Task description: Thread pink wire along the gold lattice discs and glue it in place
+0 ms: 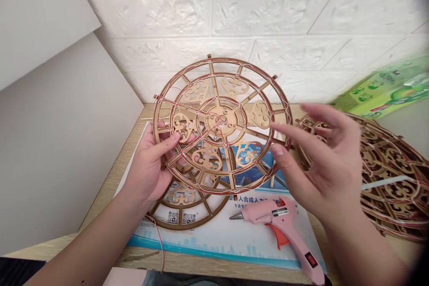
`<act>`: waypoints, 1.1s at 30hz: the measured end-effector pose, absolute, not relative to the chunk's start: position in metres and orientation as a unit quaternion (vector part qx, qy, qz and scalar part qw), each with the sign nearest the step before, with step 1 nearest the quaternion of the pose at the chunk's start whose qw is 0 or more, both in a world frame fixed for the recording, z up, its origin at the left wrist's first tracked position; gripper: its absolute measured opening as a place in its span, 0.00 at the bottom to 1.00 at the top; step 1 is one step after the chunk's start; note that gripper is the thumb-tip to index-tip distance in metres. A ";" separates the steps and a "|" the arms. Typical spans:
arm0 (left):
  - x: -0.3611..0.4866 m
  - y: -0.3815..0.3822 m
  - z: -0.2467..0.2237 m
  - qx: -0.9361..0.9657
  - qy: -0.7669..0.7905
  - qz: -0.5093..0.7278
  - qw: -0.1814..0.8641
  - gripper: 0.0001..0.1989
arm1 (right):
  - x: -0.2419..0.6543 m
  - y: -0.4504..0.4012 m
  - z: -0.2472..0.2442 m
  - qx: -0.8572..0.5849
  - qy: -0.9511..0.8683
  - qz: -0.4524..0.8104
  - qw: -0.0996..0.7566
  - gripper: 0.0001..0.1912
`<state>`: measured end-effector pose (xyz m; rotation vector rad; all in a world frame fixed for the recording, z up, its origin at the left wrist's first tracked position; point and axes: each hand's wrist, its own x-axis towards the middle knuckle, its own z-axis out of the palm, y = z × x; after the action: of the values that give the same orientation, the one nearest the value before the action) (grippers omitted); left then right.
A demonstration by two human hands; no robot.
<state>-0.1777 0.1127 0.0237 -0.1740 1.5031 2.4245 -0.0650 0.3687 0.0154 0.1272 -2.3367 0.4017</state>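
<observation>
A round golden-brown lattice frame (220,111) with red and white wires along its rings is held up, tilted, in the middle. My left hand (156,158) grips its lower left rim, the thumb on the front. My right hand (318,152) is at its right side with fingers spread, thumb and forefinger near the rim; whether they touch it is unclear. Below lies a second round frame (201,223), partly hidden by the held one. A pink glue gun (278,214) with an orange trigger rests on a printed sheet (214,250), its nozzle pointing left.
Several similar wired frames (395,174) are stacked on the right, a pale strip on top. Behind them stands a green package (389,82). White panels (60,134) stand at the left, and a white brick-pattern wall (234,9) is behind the wooden table (117,170).
</observation>
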 end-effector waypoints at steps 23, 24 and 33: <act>-0.170 0.115 0.021 -0.046 0.543 0.823 0.162 0.21 | -0.069 0.342 0.008 0.171 -0.937 0.145 0.268 0.13; -0.170 0.115 0.021 -0.048 0.545 0.821 0.162 0.21 | -0.069 0.341 0.008 0.167 -0.938 0.143 0.269 0.13; -0.174 0.114 0.020 -0.058 0.546 0.822 0.148 0.20 | -0.068 0.351 0.014 0.158 -0.907 0.222 0.321 0.13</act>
<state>-0.1735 0.1144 0.0204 -0.1672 1.5719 2.3657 -0.0675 0.3512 0.0139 0.4139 -2.3834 0.5835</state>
